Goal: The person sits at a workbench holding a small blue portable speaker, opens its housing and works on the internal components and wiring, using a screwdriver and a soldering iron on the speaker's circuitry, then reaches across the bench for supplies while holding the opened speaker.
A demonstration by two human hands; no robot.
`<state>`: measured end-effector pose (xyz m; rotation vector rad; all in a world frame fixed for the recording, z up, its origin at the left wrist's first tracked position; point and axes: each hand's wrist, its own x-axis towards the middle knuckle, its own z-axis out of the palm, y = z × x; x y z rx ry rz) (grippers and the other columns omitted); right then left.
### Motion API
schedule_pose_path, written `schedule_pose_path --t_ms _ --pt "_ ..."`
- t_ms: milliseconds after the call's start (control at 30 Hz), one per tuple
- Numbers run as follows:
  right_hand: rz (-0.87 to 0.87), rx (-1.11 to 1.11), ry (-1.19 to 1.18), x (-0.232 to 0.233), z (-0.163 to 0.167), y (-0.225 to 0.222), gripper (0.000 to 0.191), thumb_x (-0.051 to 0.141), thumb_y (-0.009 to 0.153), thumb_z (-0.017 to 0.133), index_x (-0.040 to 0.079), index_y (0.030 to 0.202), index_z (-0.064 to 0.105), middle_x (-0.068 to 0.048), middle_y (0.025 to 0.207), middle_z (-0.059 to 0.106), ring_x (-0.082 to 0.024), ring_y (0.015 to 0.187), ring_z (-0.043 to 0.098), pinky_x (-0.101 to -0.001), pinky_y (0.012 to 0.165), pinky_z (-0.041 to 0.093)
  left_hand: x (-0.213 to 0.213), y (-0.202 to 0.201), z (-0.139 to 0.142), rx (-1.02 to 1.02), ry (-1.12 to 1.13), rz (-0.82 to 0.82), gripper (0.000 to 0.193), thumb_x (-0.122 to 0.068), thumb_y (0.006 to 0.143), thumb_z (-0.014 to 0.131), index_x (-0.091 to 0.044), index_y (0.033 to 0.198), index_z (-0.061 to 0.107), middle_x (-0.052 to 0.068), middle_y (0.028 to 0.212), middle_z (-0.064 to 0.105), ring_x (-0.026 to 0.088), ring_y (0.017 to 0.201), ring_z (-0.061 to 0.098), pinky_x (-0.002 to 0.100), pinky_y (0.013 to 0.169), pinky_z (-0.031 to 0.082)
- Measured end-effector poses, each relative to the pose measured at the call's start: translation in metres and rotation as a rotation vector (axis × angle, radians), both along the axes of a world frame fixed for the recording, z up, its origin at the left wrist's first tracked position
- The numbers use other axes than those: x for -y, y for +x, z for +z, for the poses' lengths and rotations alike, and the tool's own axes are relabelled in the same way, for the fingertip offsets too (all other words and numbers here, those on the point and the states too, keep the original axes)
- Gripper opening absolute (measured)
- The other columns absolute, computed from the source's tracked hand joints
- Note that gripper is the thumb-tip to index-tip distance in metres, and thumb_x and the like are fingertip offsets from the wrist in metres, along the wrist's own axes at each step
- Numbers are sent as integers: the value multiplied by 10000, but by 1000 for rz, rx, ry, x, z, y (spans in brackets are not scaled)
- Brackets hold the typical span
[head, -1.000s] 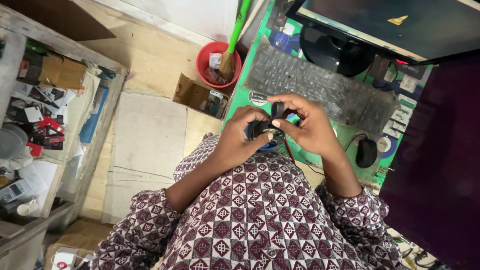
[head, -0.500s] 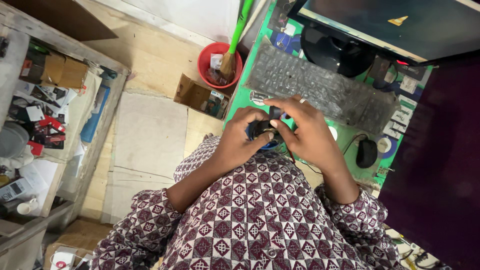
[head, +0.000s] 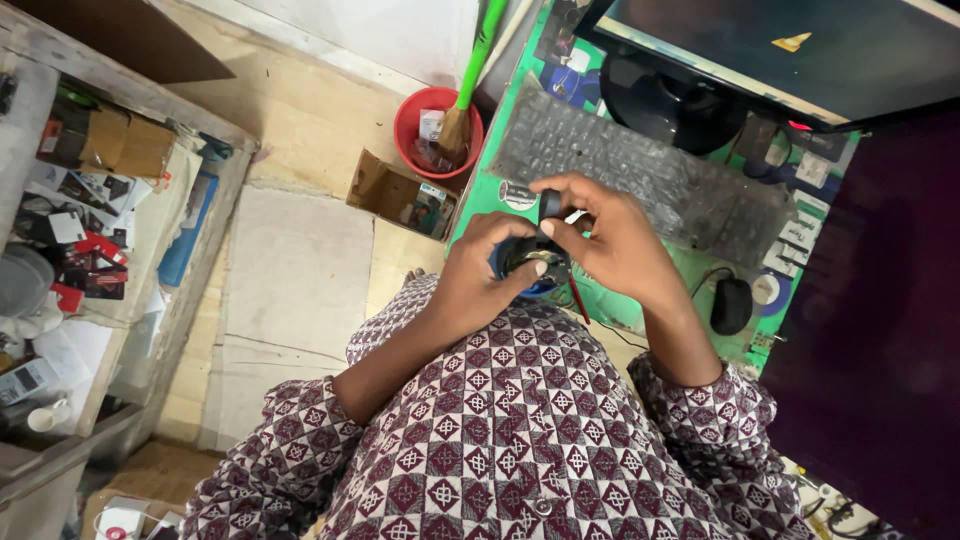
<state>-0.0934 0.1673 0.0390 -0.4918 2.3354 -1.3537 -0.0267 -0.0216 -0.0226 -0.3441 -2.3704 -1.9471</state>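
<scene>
My left hand (head: 478, 272) cups a small round black and blue device (head: 531, 262) from below, just above the front edge of the green desk (head: 482, 195). My right hand (head: 612, 240) comes in from the right, and its thumb and fingers pinch a small dark part (head: 551, 204) at the top of the device. A thin red wire (head: 578, 300) hangs down from the device. Both forearms come out of patterned maroon and white sleeves.
A dark keyboard (head: 650, 180) lies beyond the hands, with a monitor (head: 800, 50) behind it and a black mouse (head: 731, 305) at right. On the floor at left stand a red bucket (head: 420, 115) with a green-handled brush, an open cardboard box (head: 400, 195) and cluttered wooden shelves (head: 90, 220).
My right hand's fingers have shifted on the top of the device, now pinching the small dark part. The left hand keeps its hold in the same place.
</scene>
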Motion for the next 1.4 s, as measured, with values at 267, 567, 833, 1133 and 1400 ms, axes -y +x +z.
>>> schedule_pose_path --t_ms 267,567,833,1133,1400 --pt "-14 -3 -87 -4 -11 3 391 -23 911 722 74 1287 672 4 914 650 -65 851 603 -257 745 528 2 0 3 22 23 15 375 -110 840 820 -35 1160 639 132 1121 663 274 1075 654 362 949 516" --pt "-130 219 -284 -9 -29 2 464 -22 873 733 65 1318 635 49 935 589 -11 854 562 -179 717 474 1 -4 -4 100 76 -1 358 -86 832 833 -21 1143 668 111 1101 683 219 1057 680 329 967 523" --pt "-175 152 -265 -14 -45 9 301 27 947 736 20 1240 667 46 919 606 -13 823 551 -178 694 438 4 -3 -7 98 76 -19 361 -68 803 835 -31 1132 691 110 1117 694 226 1076 681 335 980 520" --pt "-183 204 -316 -16 -41 10 371 -47 874 782 25 1219 665 69 923 578 6 830 533 -164 711 431 4 0 -7 109 38 -4 380 -89 772 853 -57 1121 707 110 1119 699 248 1079 678 350 987 516" --pt "-169 265 -285 -13 -29 10 403 -34 886 755 48 1267 652 59 947 602 -8 855 559 -180 760 466 6 2 -2 141 57 -6 370 -88 772 849 -61 1114 710 104 1111 685 235 1088 673 341 986 517"
